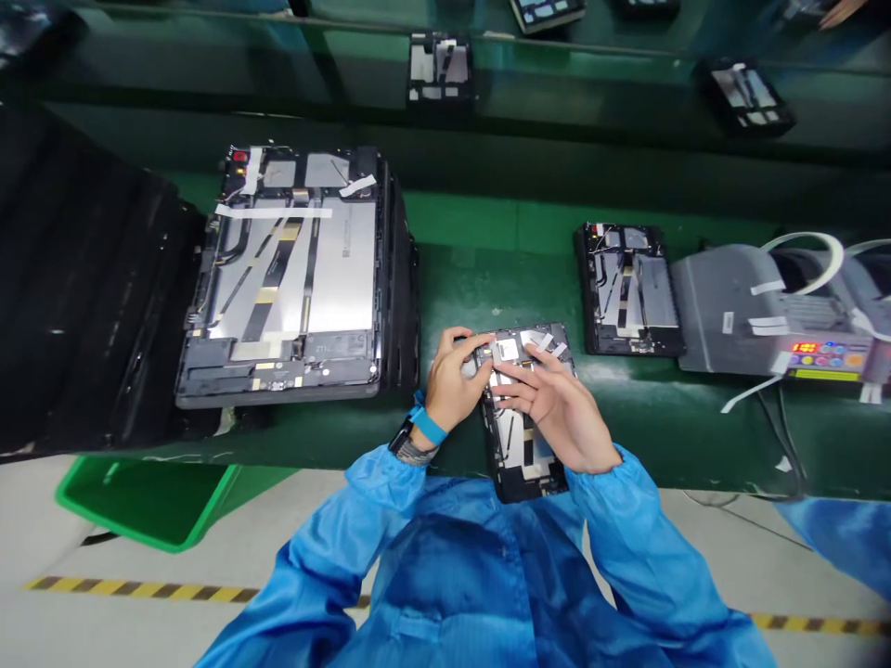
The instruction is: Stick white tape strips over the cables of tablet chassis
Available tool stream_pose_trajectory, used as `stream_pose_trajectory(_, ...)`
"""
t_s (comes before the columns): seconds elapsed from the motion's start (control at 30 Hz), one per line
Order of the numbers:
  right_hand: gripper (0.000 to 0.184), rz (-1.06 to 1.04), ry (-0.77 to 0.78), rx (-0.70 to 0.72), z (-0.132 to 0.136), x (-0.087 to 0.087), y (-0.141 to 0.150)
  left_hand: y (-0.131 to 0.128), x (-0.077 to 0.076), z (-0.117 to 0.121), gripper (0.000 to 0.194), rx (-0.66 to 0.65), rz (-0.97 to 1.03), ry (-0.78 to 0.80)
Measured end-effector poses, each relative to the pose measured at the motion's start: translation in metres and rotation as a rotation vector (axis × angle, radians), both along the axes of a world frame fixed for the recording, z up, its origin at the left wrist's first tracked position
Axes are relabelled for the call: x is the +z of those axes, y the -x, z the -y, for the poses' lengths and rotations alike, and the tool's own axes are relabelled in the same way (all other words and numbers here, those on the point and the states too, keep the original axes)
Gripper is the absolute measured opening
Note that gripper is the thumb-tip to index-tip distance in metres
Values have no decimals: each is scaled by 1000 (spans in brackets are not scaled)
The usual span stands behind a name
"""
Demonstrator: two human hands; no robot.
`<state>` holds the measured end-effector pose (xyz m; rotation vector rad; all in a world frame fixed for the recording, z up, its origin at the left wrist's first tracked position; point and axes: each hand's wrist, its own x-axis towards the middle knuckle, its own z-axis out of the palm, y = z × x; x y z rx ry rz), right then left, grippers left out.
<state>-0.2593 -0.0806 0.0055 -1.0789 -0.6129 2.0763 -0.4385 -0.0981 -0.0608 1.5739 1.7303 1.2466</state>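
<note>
An opened tablet (515,445), its battery and flat cables exposed, lies at the table's front edge before me. My left hand (454,378) grips its upper left edge, with thumb and fingers bent over the frame. Fingers stretched out, my right hand (561,408) rests over the middle and right of the same tablet. Its index fingertip is close to white tape strips (547,343) near the top. What lies directly beneath the right fingers is hidden. A blue band (428,422) circles my left wrist.
At left stands a stack of opened tablets (292,269) beside a tall dark stack (76,278). Another tablet stack (630,288) adjoins a grey tape dispenser (730,306) at right. Tablets (440,70) sit on the line behind. A green bin (146,501) is below the table.
</note>
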Motion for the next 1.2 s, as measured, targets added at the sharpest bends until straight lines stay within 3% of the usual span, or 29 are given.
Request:
stream_pose_trajectory(0.6,39,-76,37,22,-6,-7,-5,0,-3,3,22,8,-37,-43)
stream_pose_trajectory(1.2,37,-54,29,33,-6,-6,-5,-2,-4,3,26,20,-25,-52)
